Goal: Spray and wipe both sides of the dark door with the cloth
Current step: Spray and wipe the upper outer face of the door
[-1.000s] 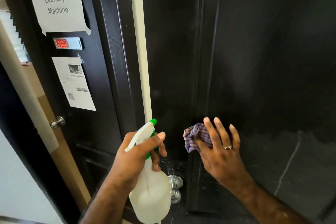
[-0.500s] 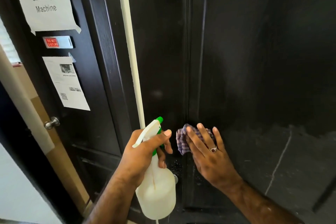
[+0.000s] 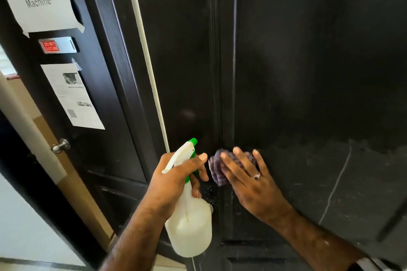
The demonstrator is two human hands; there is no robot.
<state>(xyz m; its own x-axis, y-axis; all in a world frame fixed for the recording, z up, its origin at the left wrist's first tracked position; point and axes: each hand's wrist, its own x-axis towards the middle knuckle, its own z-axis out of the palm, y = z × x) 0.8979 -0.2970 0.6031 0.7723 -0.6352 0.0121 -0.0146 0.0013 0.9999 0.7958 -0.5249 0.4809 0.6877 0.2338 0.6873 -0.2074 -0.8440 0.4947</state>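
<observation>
Cloth, purple checked and bunched, lies under the flat right hand on the black door; the left hand grips a spray bottle.

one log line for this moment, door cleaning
left hand grips white plastic spray bottle | right hand presses checked purple cloth on dark door | droplets below cloth

The dark door is showing a smooth, faintly glossy wood-grain finish, beaded with fine droplets just below the right hand's grip. Under that grip, the cloth is looking soft, woven and checked. In the left hand's grip, the spray bottle is showing translucent matt white plastic with green trim.
</observation>
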